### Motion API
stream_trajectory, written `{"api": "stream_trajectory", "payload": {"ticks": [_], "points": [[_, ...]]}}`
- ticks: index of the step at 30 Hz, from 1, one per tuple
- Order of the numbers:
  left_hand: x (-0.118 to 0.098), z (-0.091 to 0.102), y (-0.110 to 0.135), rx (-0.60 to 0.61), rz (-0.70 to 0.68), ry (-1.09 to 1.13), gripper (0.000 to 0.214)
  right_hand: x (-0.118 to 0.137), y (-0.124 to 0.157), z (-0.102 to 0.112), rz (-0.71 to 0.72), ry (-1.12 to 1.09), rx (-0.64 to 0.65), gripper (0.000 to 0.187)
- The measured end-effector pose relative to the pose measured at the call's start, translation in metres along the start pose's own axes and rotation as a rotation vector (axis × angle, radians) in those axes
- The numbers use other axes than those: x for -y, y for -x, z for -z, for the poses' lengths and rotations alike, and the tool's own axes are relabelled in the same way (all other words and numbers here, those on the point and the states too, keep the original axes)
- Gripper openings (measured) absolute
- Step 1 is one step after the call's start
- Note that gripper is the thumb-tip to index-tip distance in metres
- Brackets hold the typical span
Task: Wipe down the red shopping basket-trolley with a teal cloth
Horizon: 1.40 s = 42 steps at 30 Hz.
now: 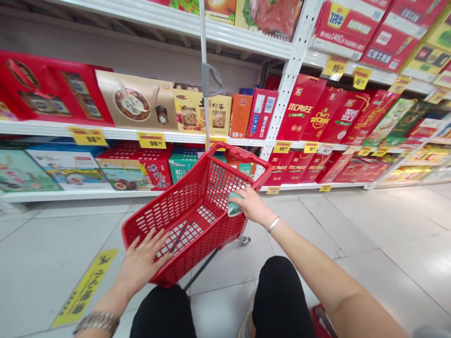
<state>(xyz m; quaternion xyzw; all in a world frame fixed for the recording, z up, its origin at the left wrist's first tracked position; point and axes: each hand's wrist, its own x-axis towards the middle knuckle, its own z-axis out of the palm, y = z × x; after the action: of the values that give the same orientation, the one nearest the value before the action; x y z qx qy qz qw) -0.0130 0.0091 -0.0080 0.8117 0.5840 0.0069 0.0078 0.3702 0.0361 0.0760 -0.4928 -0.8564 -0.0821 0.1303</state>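
A red plastic shopping cart [207, 234] with a lattice basket stands in front of my knees, and nothing lies in the basket. My left hand [146, 258] rests on the near left corner of its rim, fingers spread flat. On the near long rim, towards the handle end, my right hand [250, 204] is closed over a folded green cloth [235, 204], pressed against the rim. The cart's red handle [243, 157] is at the far right end. Part of the cloth is hidden under my fingers.
White store shelves [141, 134] with boxed goods and yellow price tags run behind the cart. A thin upright pole [205, 70] rises behind it. A yellow floor sticker [86, 288] lies at left on grey tiles. Something red [320, 321] sits by my right knee.
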Motion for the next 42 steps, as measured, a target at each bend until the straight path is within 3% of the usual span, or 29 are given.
{"api": "stream_trajectory", "payload": {"ticks": [5, 8, 10, 12, 17, 20, 27, 34, 42], "points": [[0.044, -0.002, -0.017, 0.017, -0.009, 0.016, 0.064, 0.025, -0.004, -0.002, 0.004, 0.006, 0.011, 0.040], [0.073, 0.000, -0.028, -0.072, 0.119, -0.029, 0.061, 0.051, 0.002, -0.006, 0.014, -0.020, -0.044, 0.045], [0.074, 0.004, -0.036, -0.125, 0.222, -0.022, 0.061, 0.069, 0.005, -0.008, 0.006, -0.035, -0.083, 0.049], [0.056, 0.012, -0.044, -0.146, 0.277, 0.061, 0.065, 0.087, 0.006, -0.011, 0.000, -0.042, -0.108, 0.052], [-0.031, 0.029, -0.058, -0.148, 0.226, 0.209, 0.065, 0.122, 0.004, -0.013, 0.070, -0.017, -0.169, 0.048], [-0.056, 0.030, -0.060, -0.186, 0.209, 0.164, 0.064, 0.131, 0.009, -0.008, 0.096, 0.004, -0.200, 0.041], [-0.043, 0.028, -0.053, -0.200, 0.164, 0.079, 0.064, 0.123, 0.052, 0.019, 0.046, -0.015, -0.235, 0.052], [-0.041, 0.027, -0.050, -0.184, 0.138, 0.067, 0.058, 0.097, 0.088, 0.042, -0.071, 0.055, -0.293, 0.063], [-0.048, 0.040, -0.049, -0.111, 0.163, 0.053, 0.053, 0.051, 0.102, 0.064, -0.271, 0.080, -0.363, 0.044]]}}
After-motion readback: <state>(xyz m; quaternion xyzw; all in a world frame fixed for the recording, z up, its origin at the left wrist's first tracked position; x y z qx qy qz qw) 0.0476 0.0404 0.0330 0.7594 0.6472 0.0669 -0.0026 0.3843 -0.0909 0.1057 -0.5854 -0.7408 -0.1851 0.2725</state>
